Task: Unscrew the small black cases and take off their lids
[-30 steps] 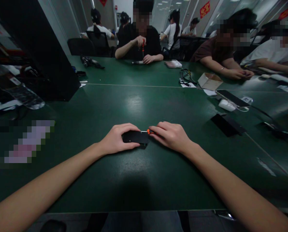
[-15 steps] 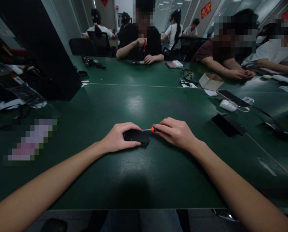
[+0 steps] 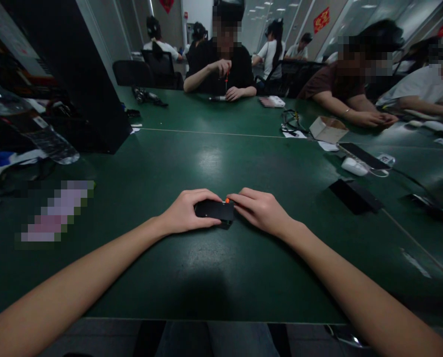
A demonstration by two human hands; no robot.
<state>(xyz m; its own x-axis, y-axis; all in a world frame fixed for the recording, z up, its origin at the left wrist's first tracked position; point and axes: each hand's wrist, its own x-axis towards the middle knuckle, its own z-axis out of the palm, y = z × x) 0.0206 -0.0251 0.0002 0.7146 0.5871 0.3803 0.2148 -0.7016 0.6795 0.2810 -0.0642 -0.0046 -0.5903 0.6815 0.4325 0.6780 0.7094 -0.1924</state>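
A flat black rectangular case (image 3: 214, 210) rests on the green table (image 3: 162, 277) in front of me. My left hand (image 3: 186, 212) grips it from the left, thumb along the near edge and fingers along the far edge. At its right end, my right hand (image 3: 260, 208) pinches a screwdriver (image 3: 227, 200). Only the orange tip of its handle and a sliver of shaft show; my fingers cover the rest. The shaft lies along the case's far edge, and whether its tip sits in a screw is hidden.
To the right lies a folded black panel (image 3: 355, 196), with a phone (image 3: 364, 155), a white charger (image 3: 354, 166) and a small open box (image 3: 328, 129) behind. A plastic bottle (image 3: 54, 141) leans at left. Across the table, a person (image 3: 221, 64) holds a red screwdriver (image 3: 226, 77).
My right hand has moved left, bringing the screwdriver's handle close to the case, so less shaft shows. My left hand still grips the case. The view has shifted slightly.
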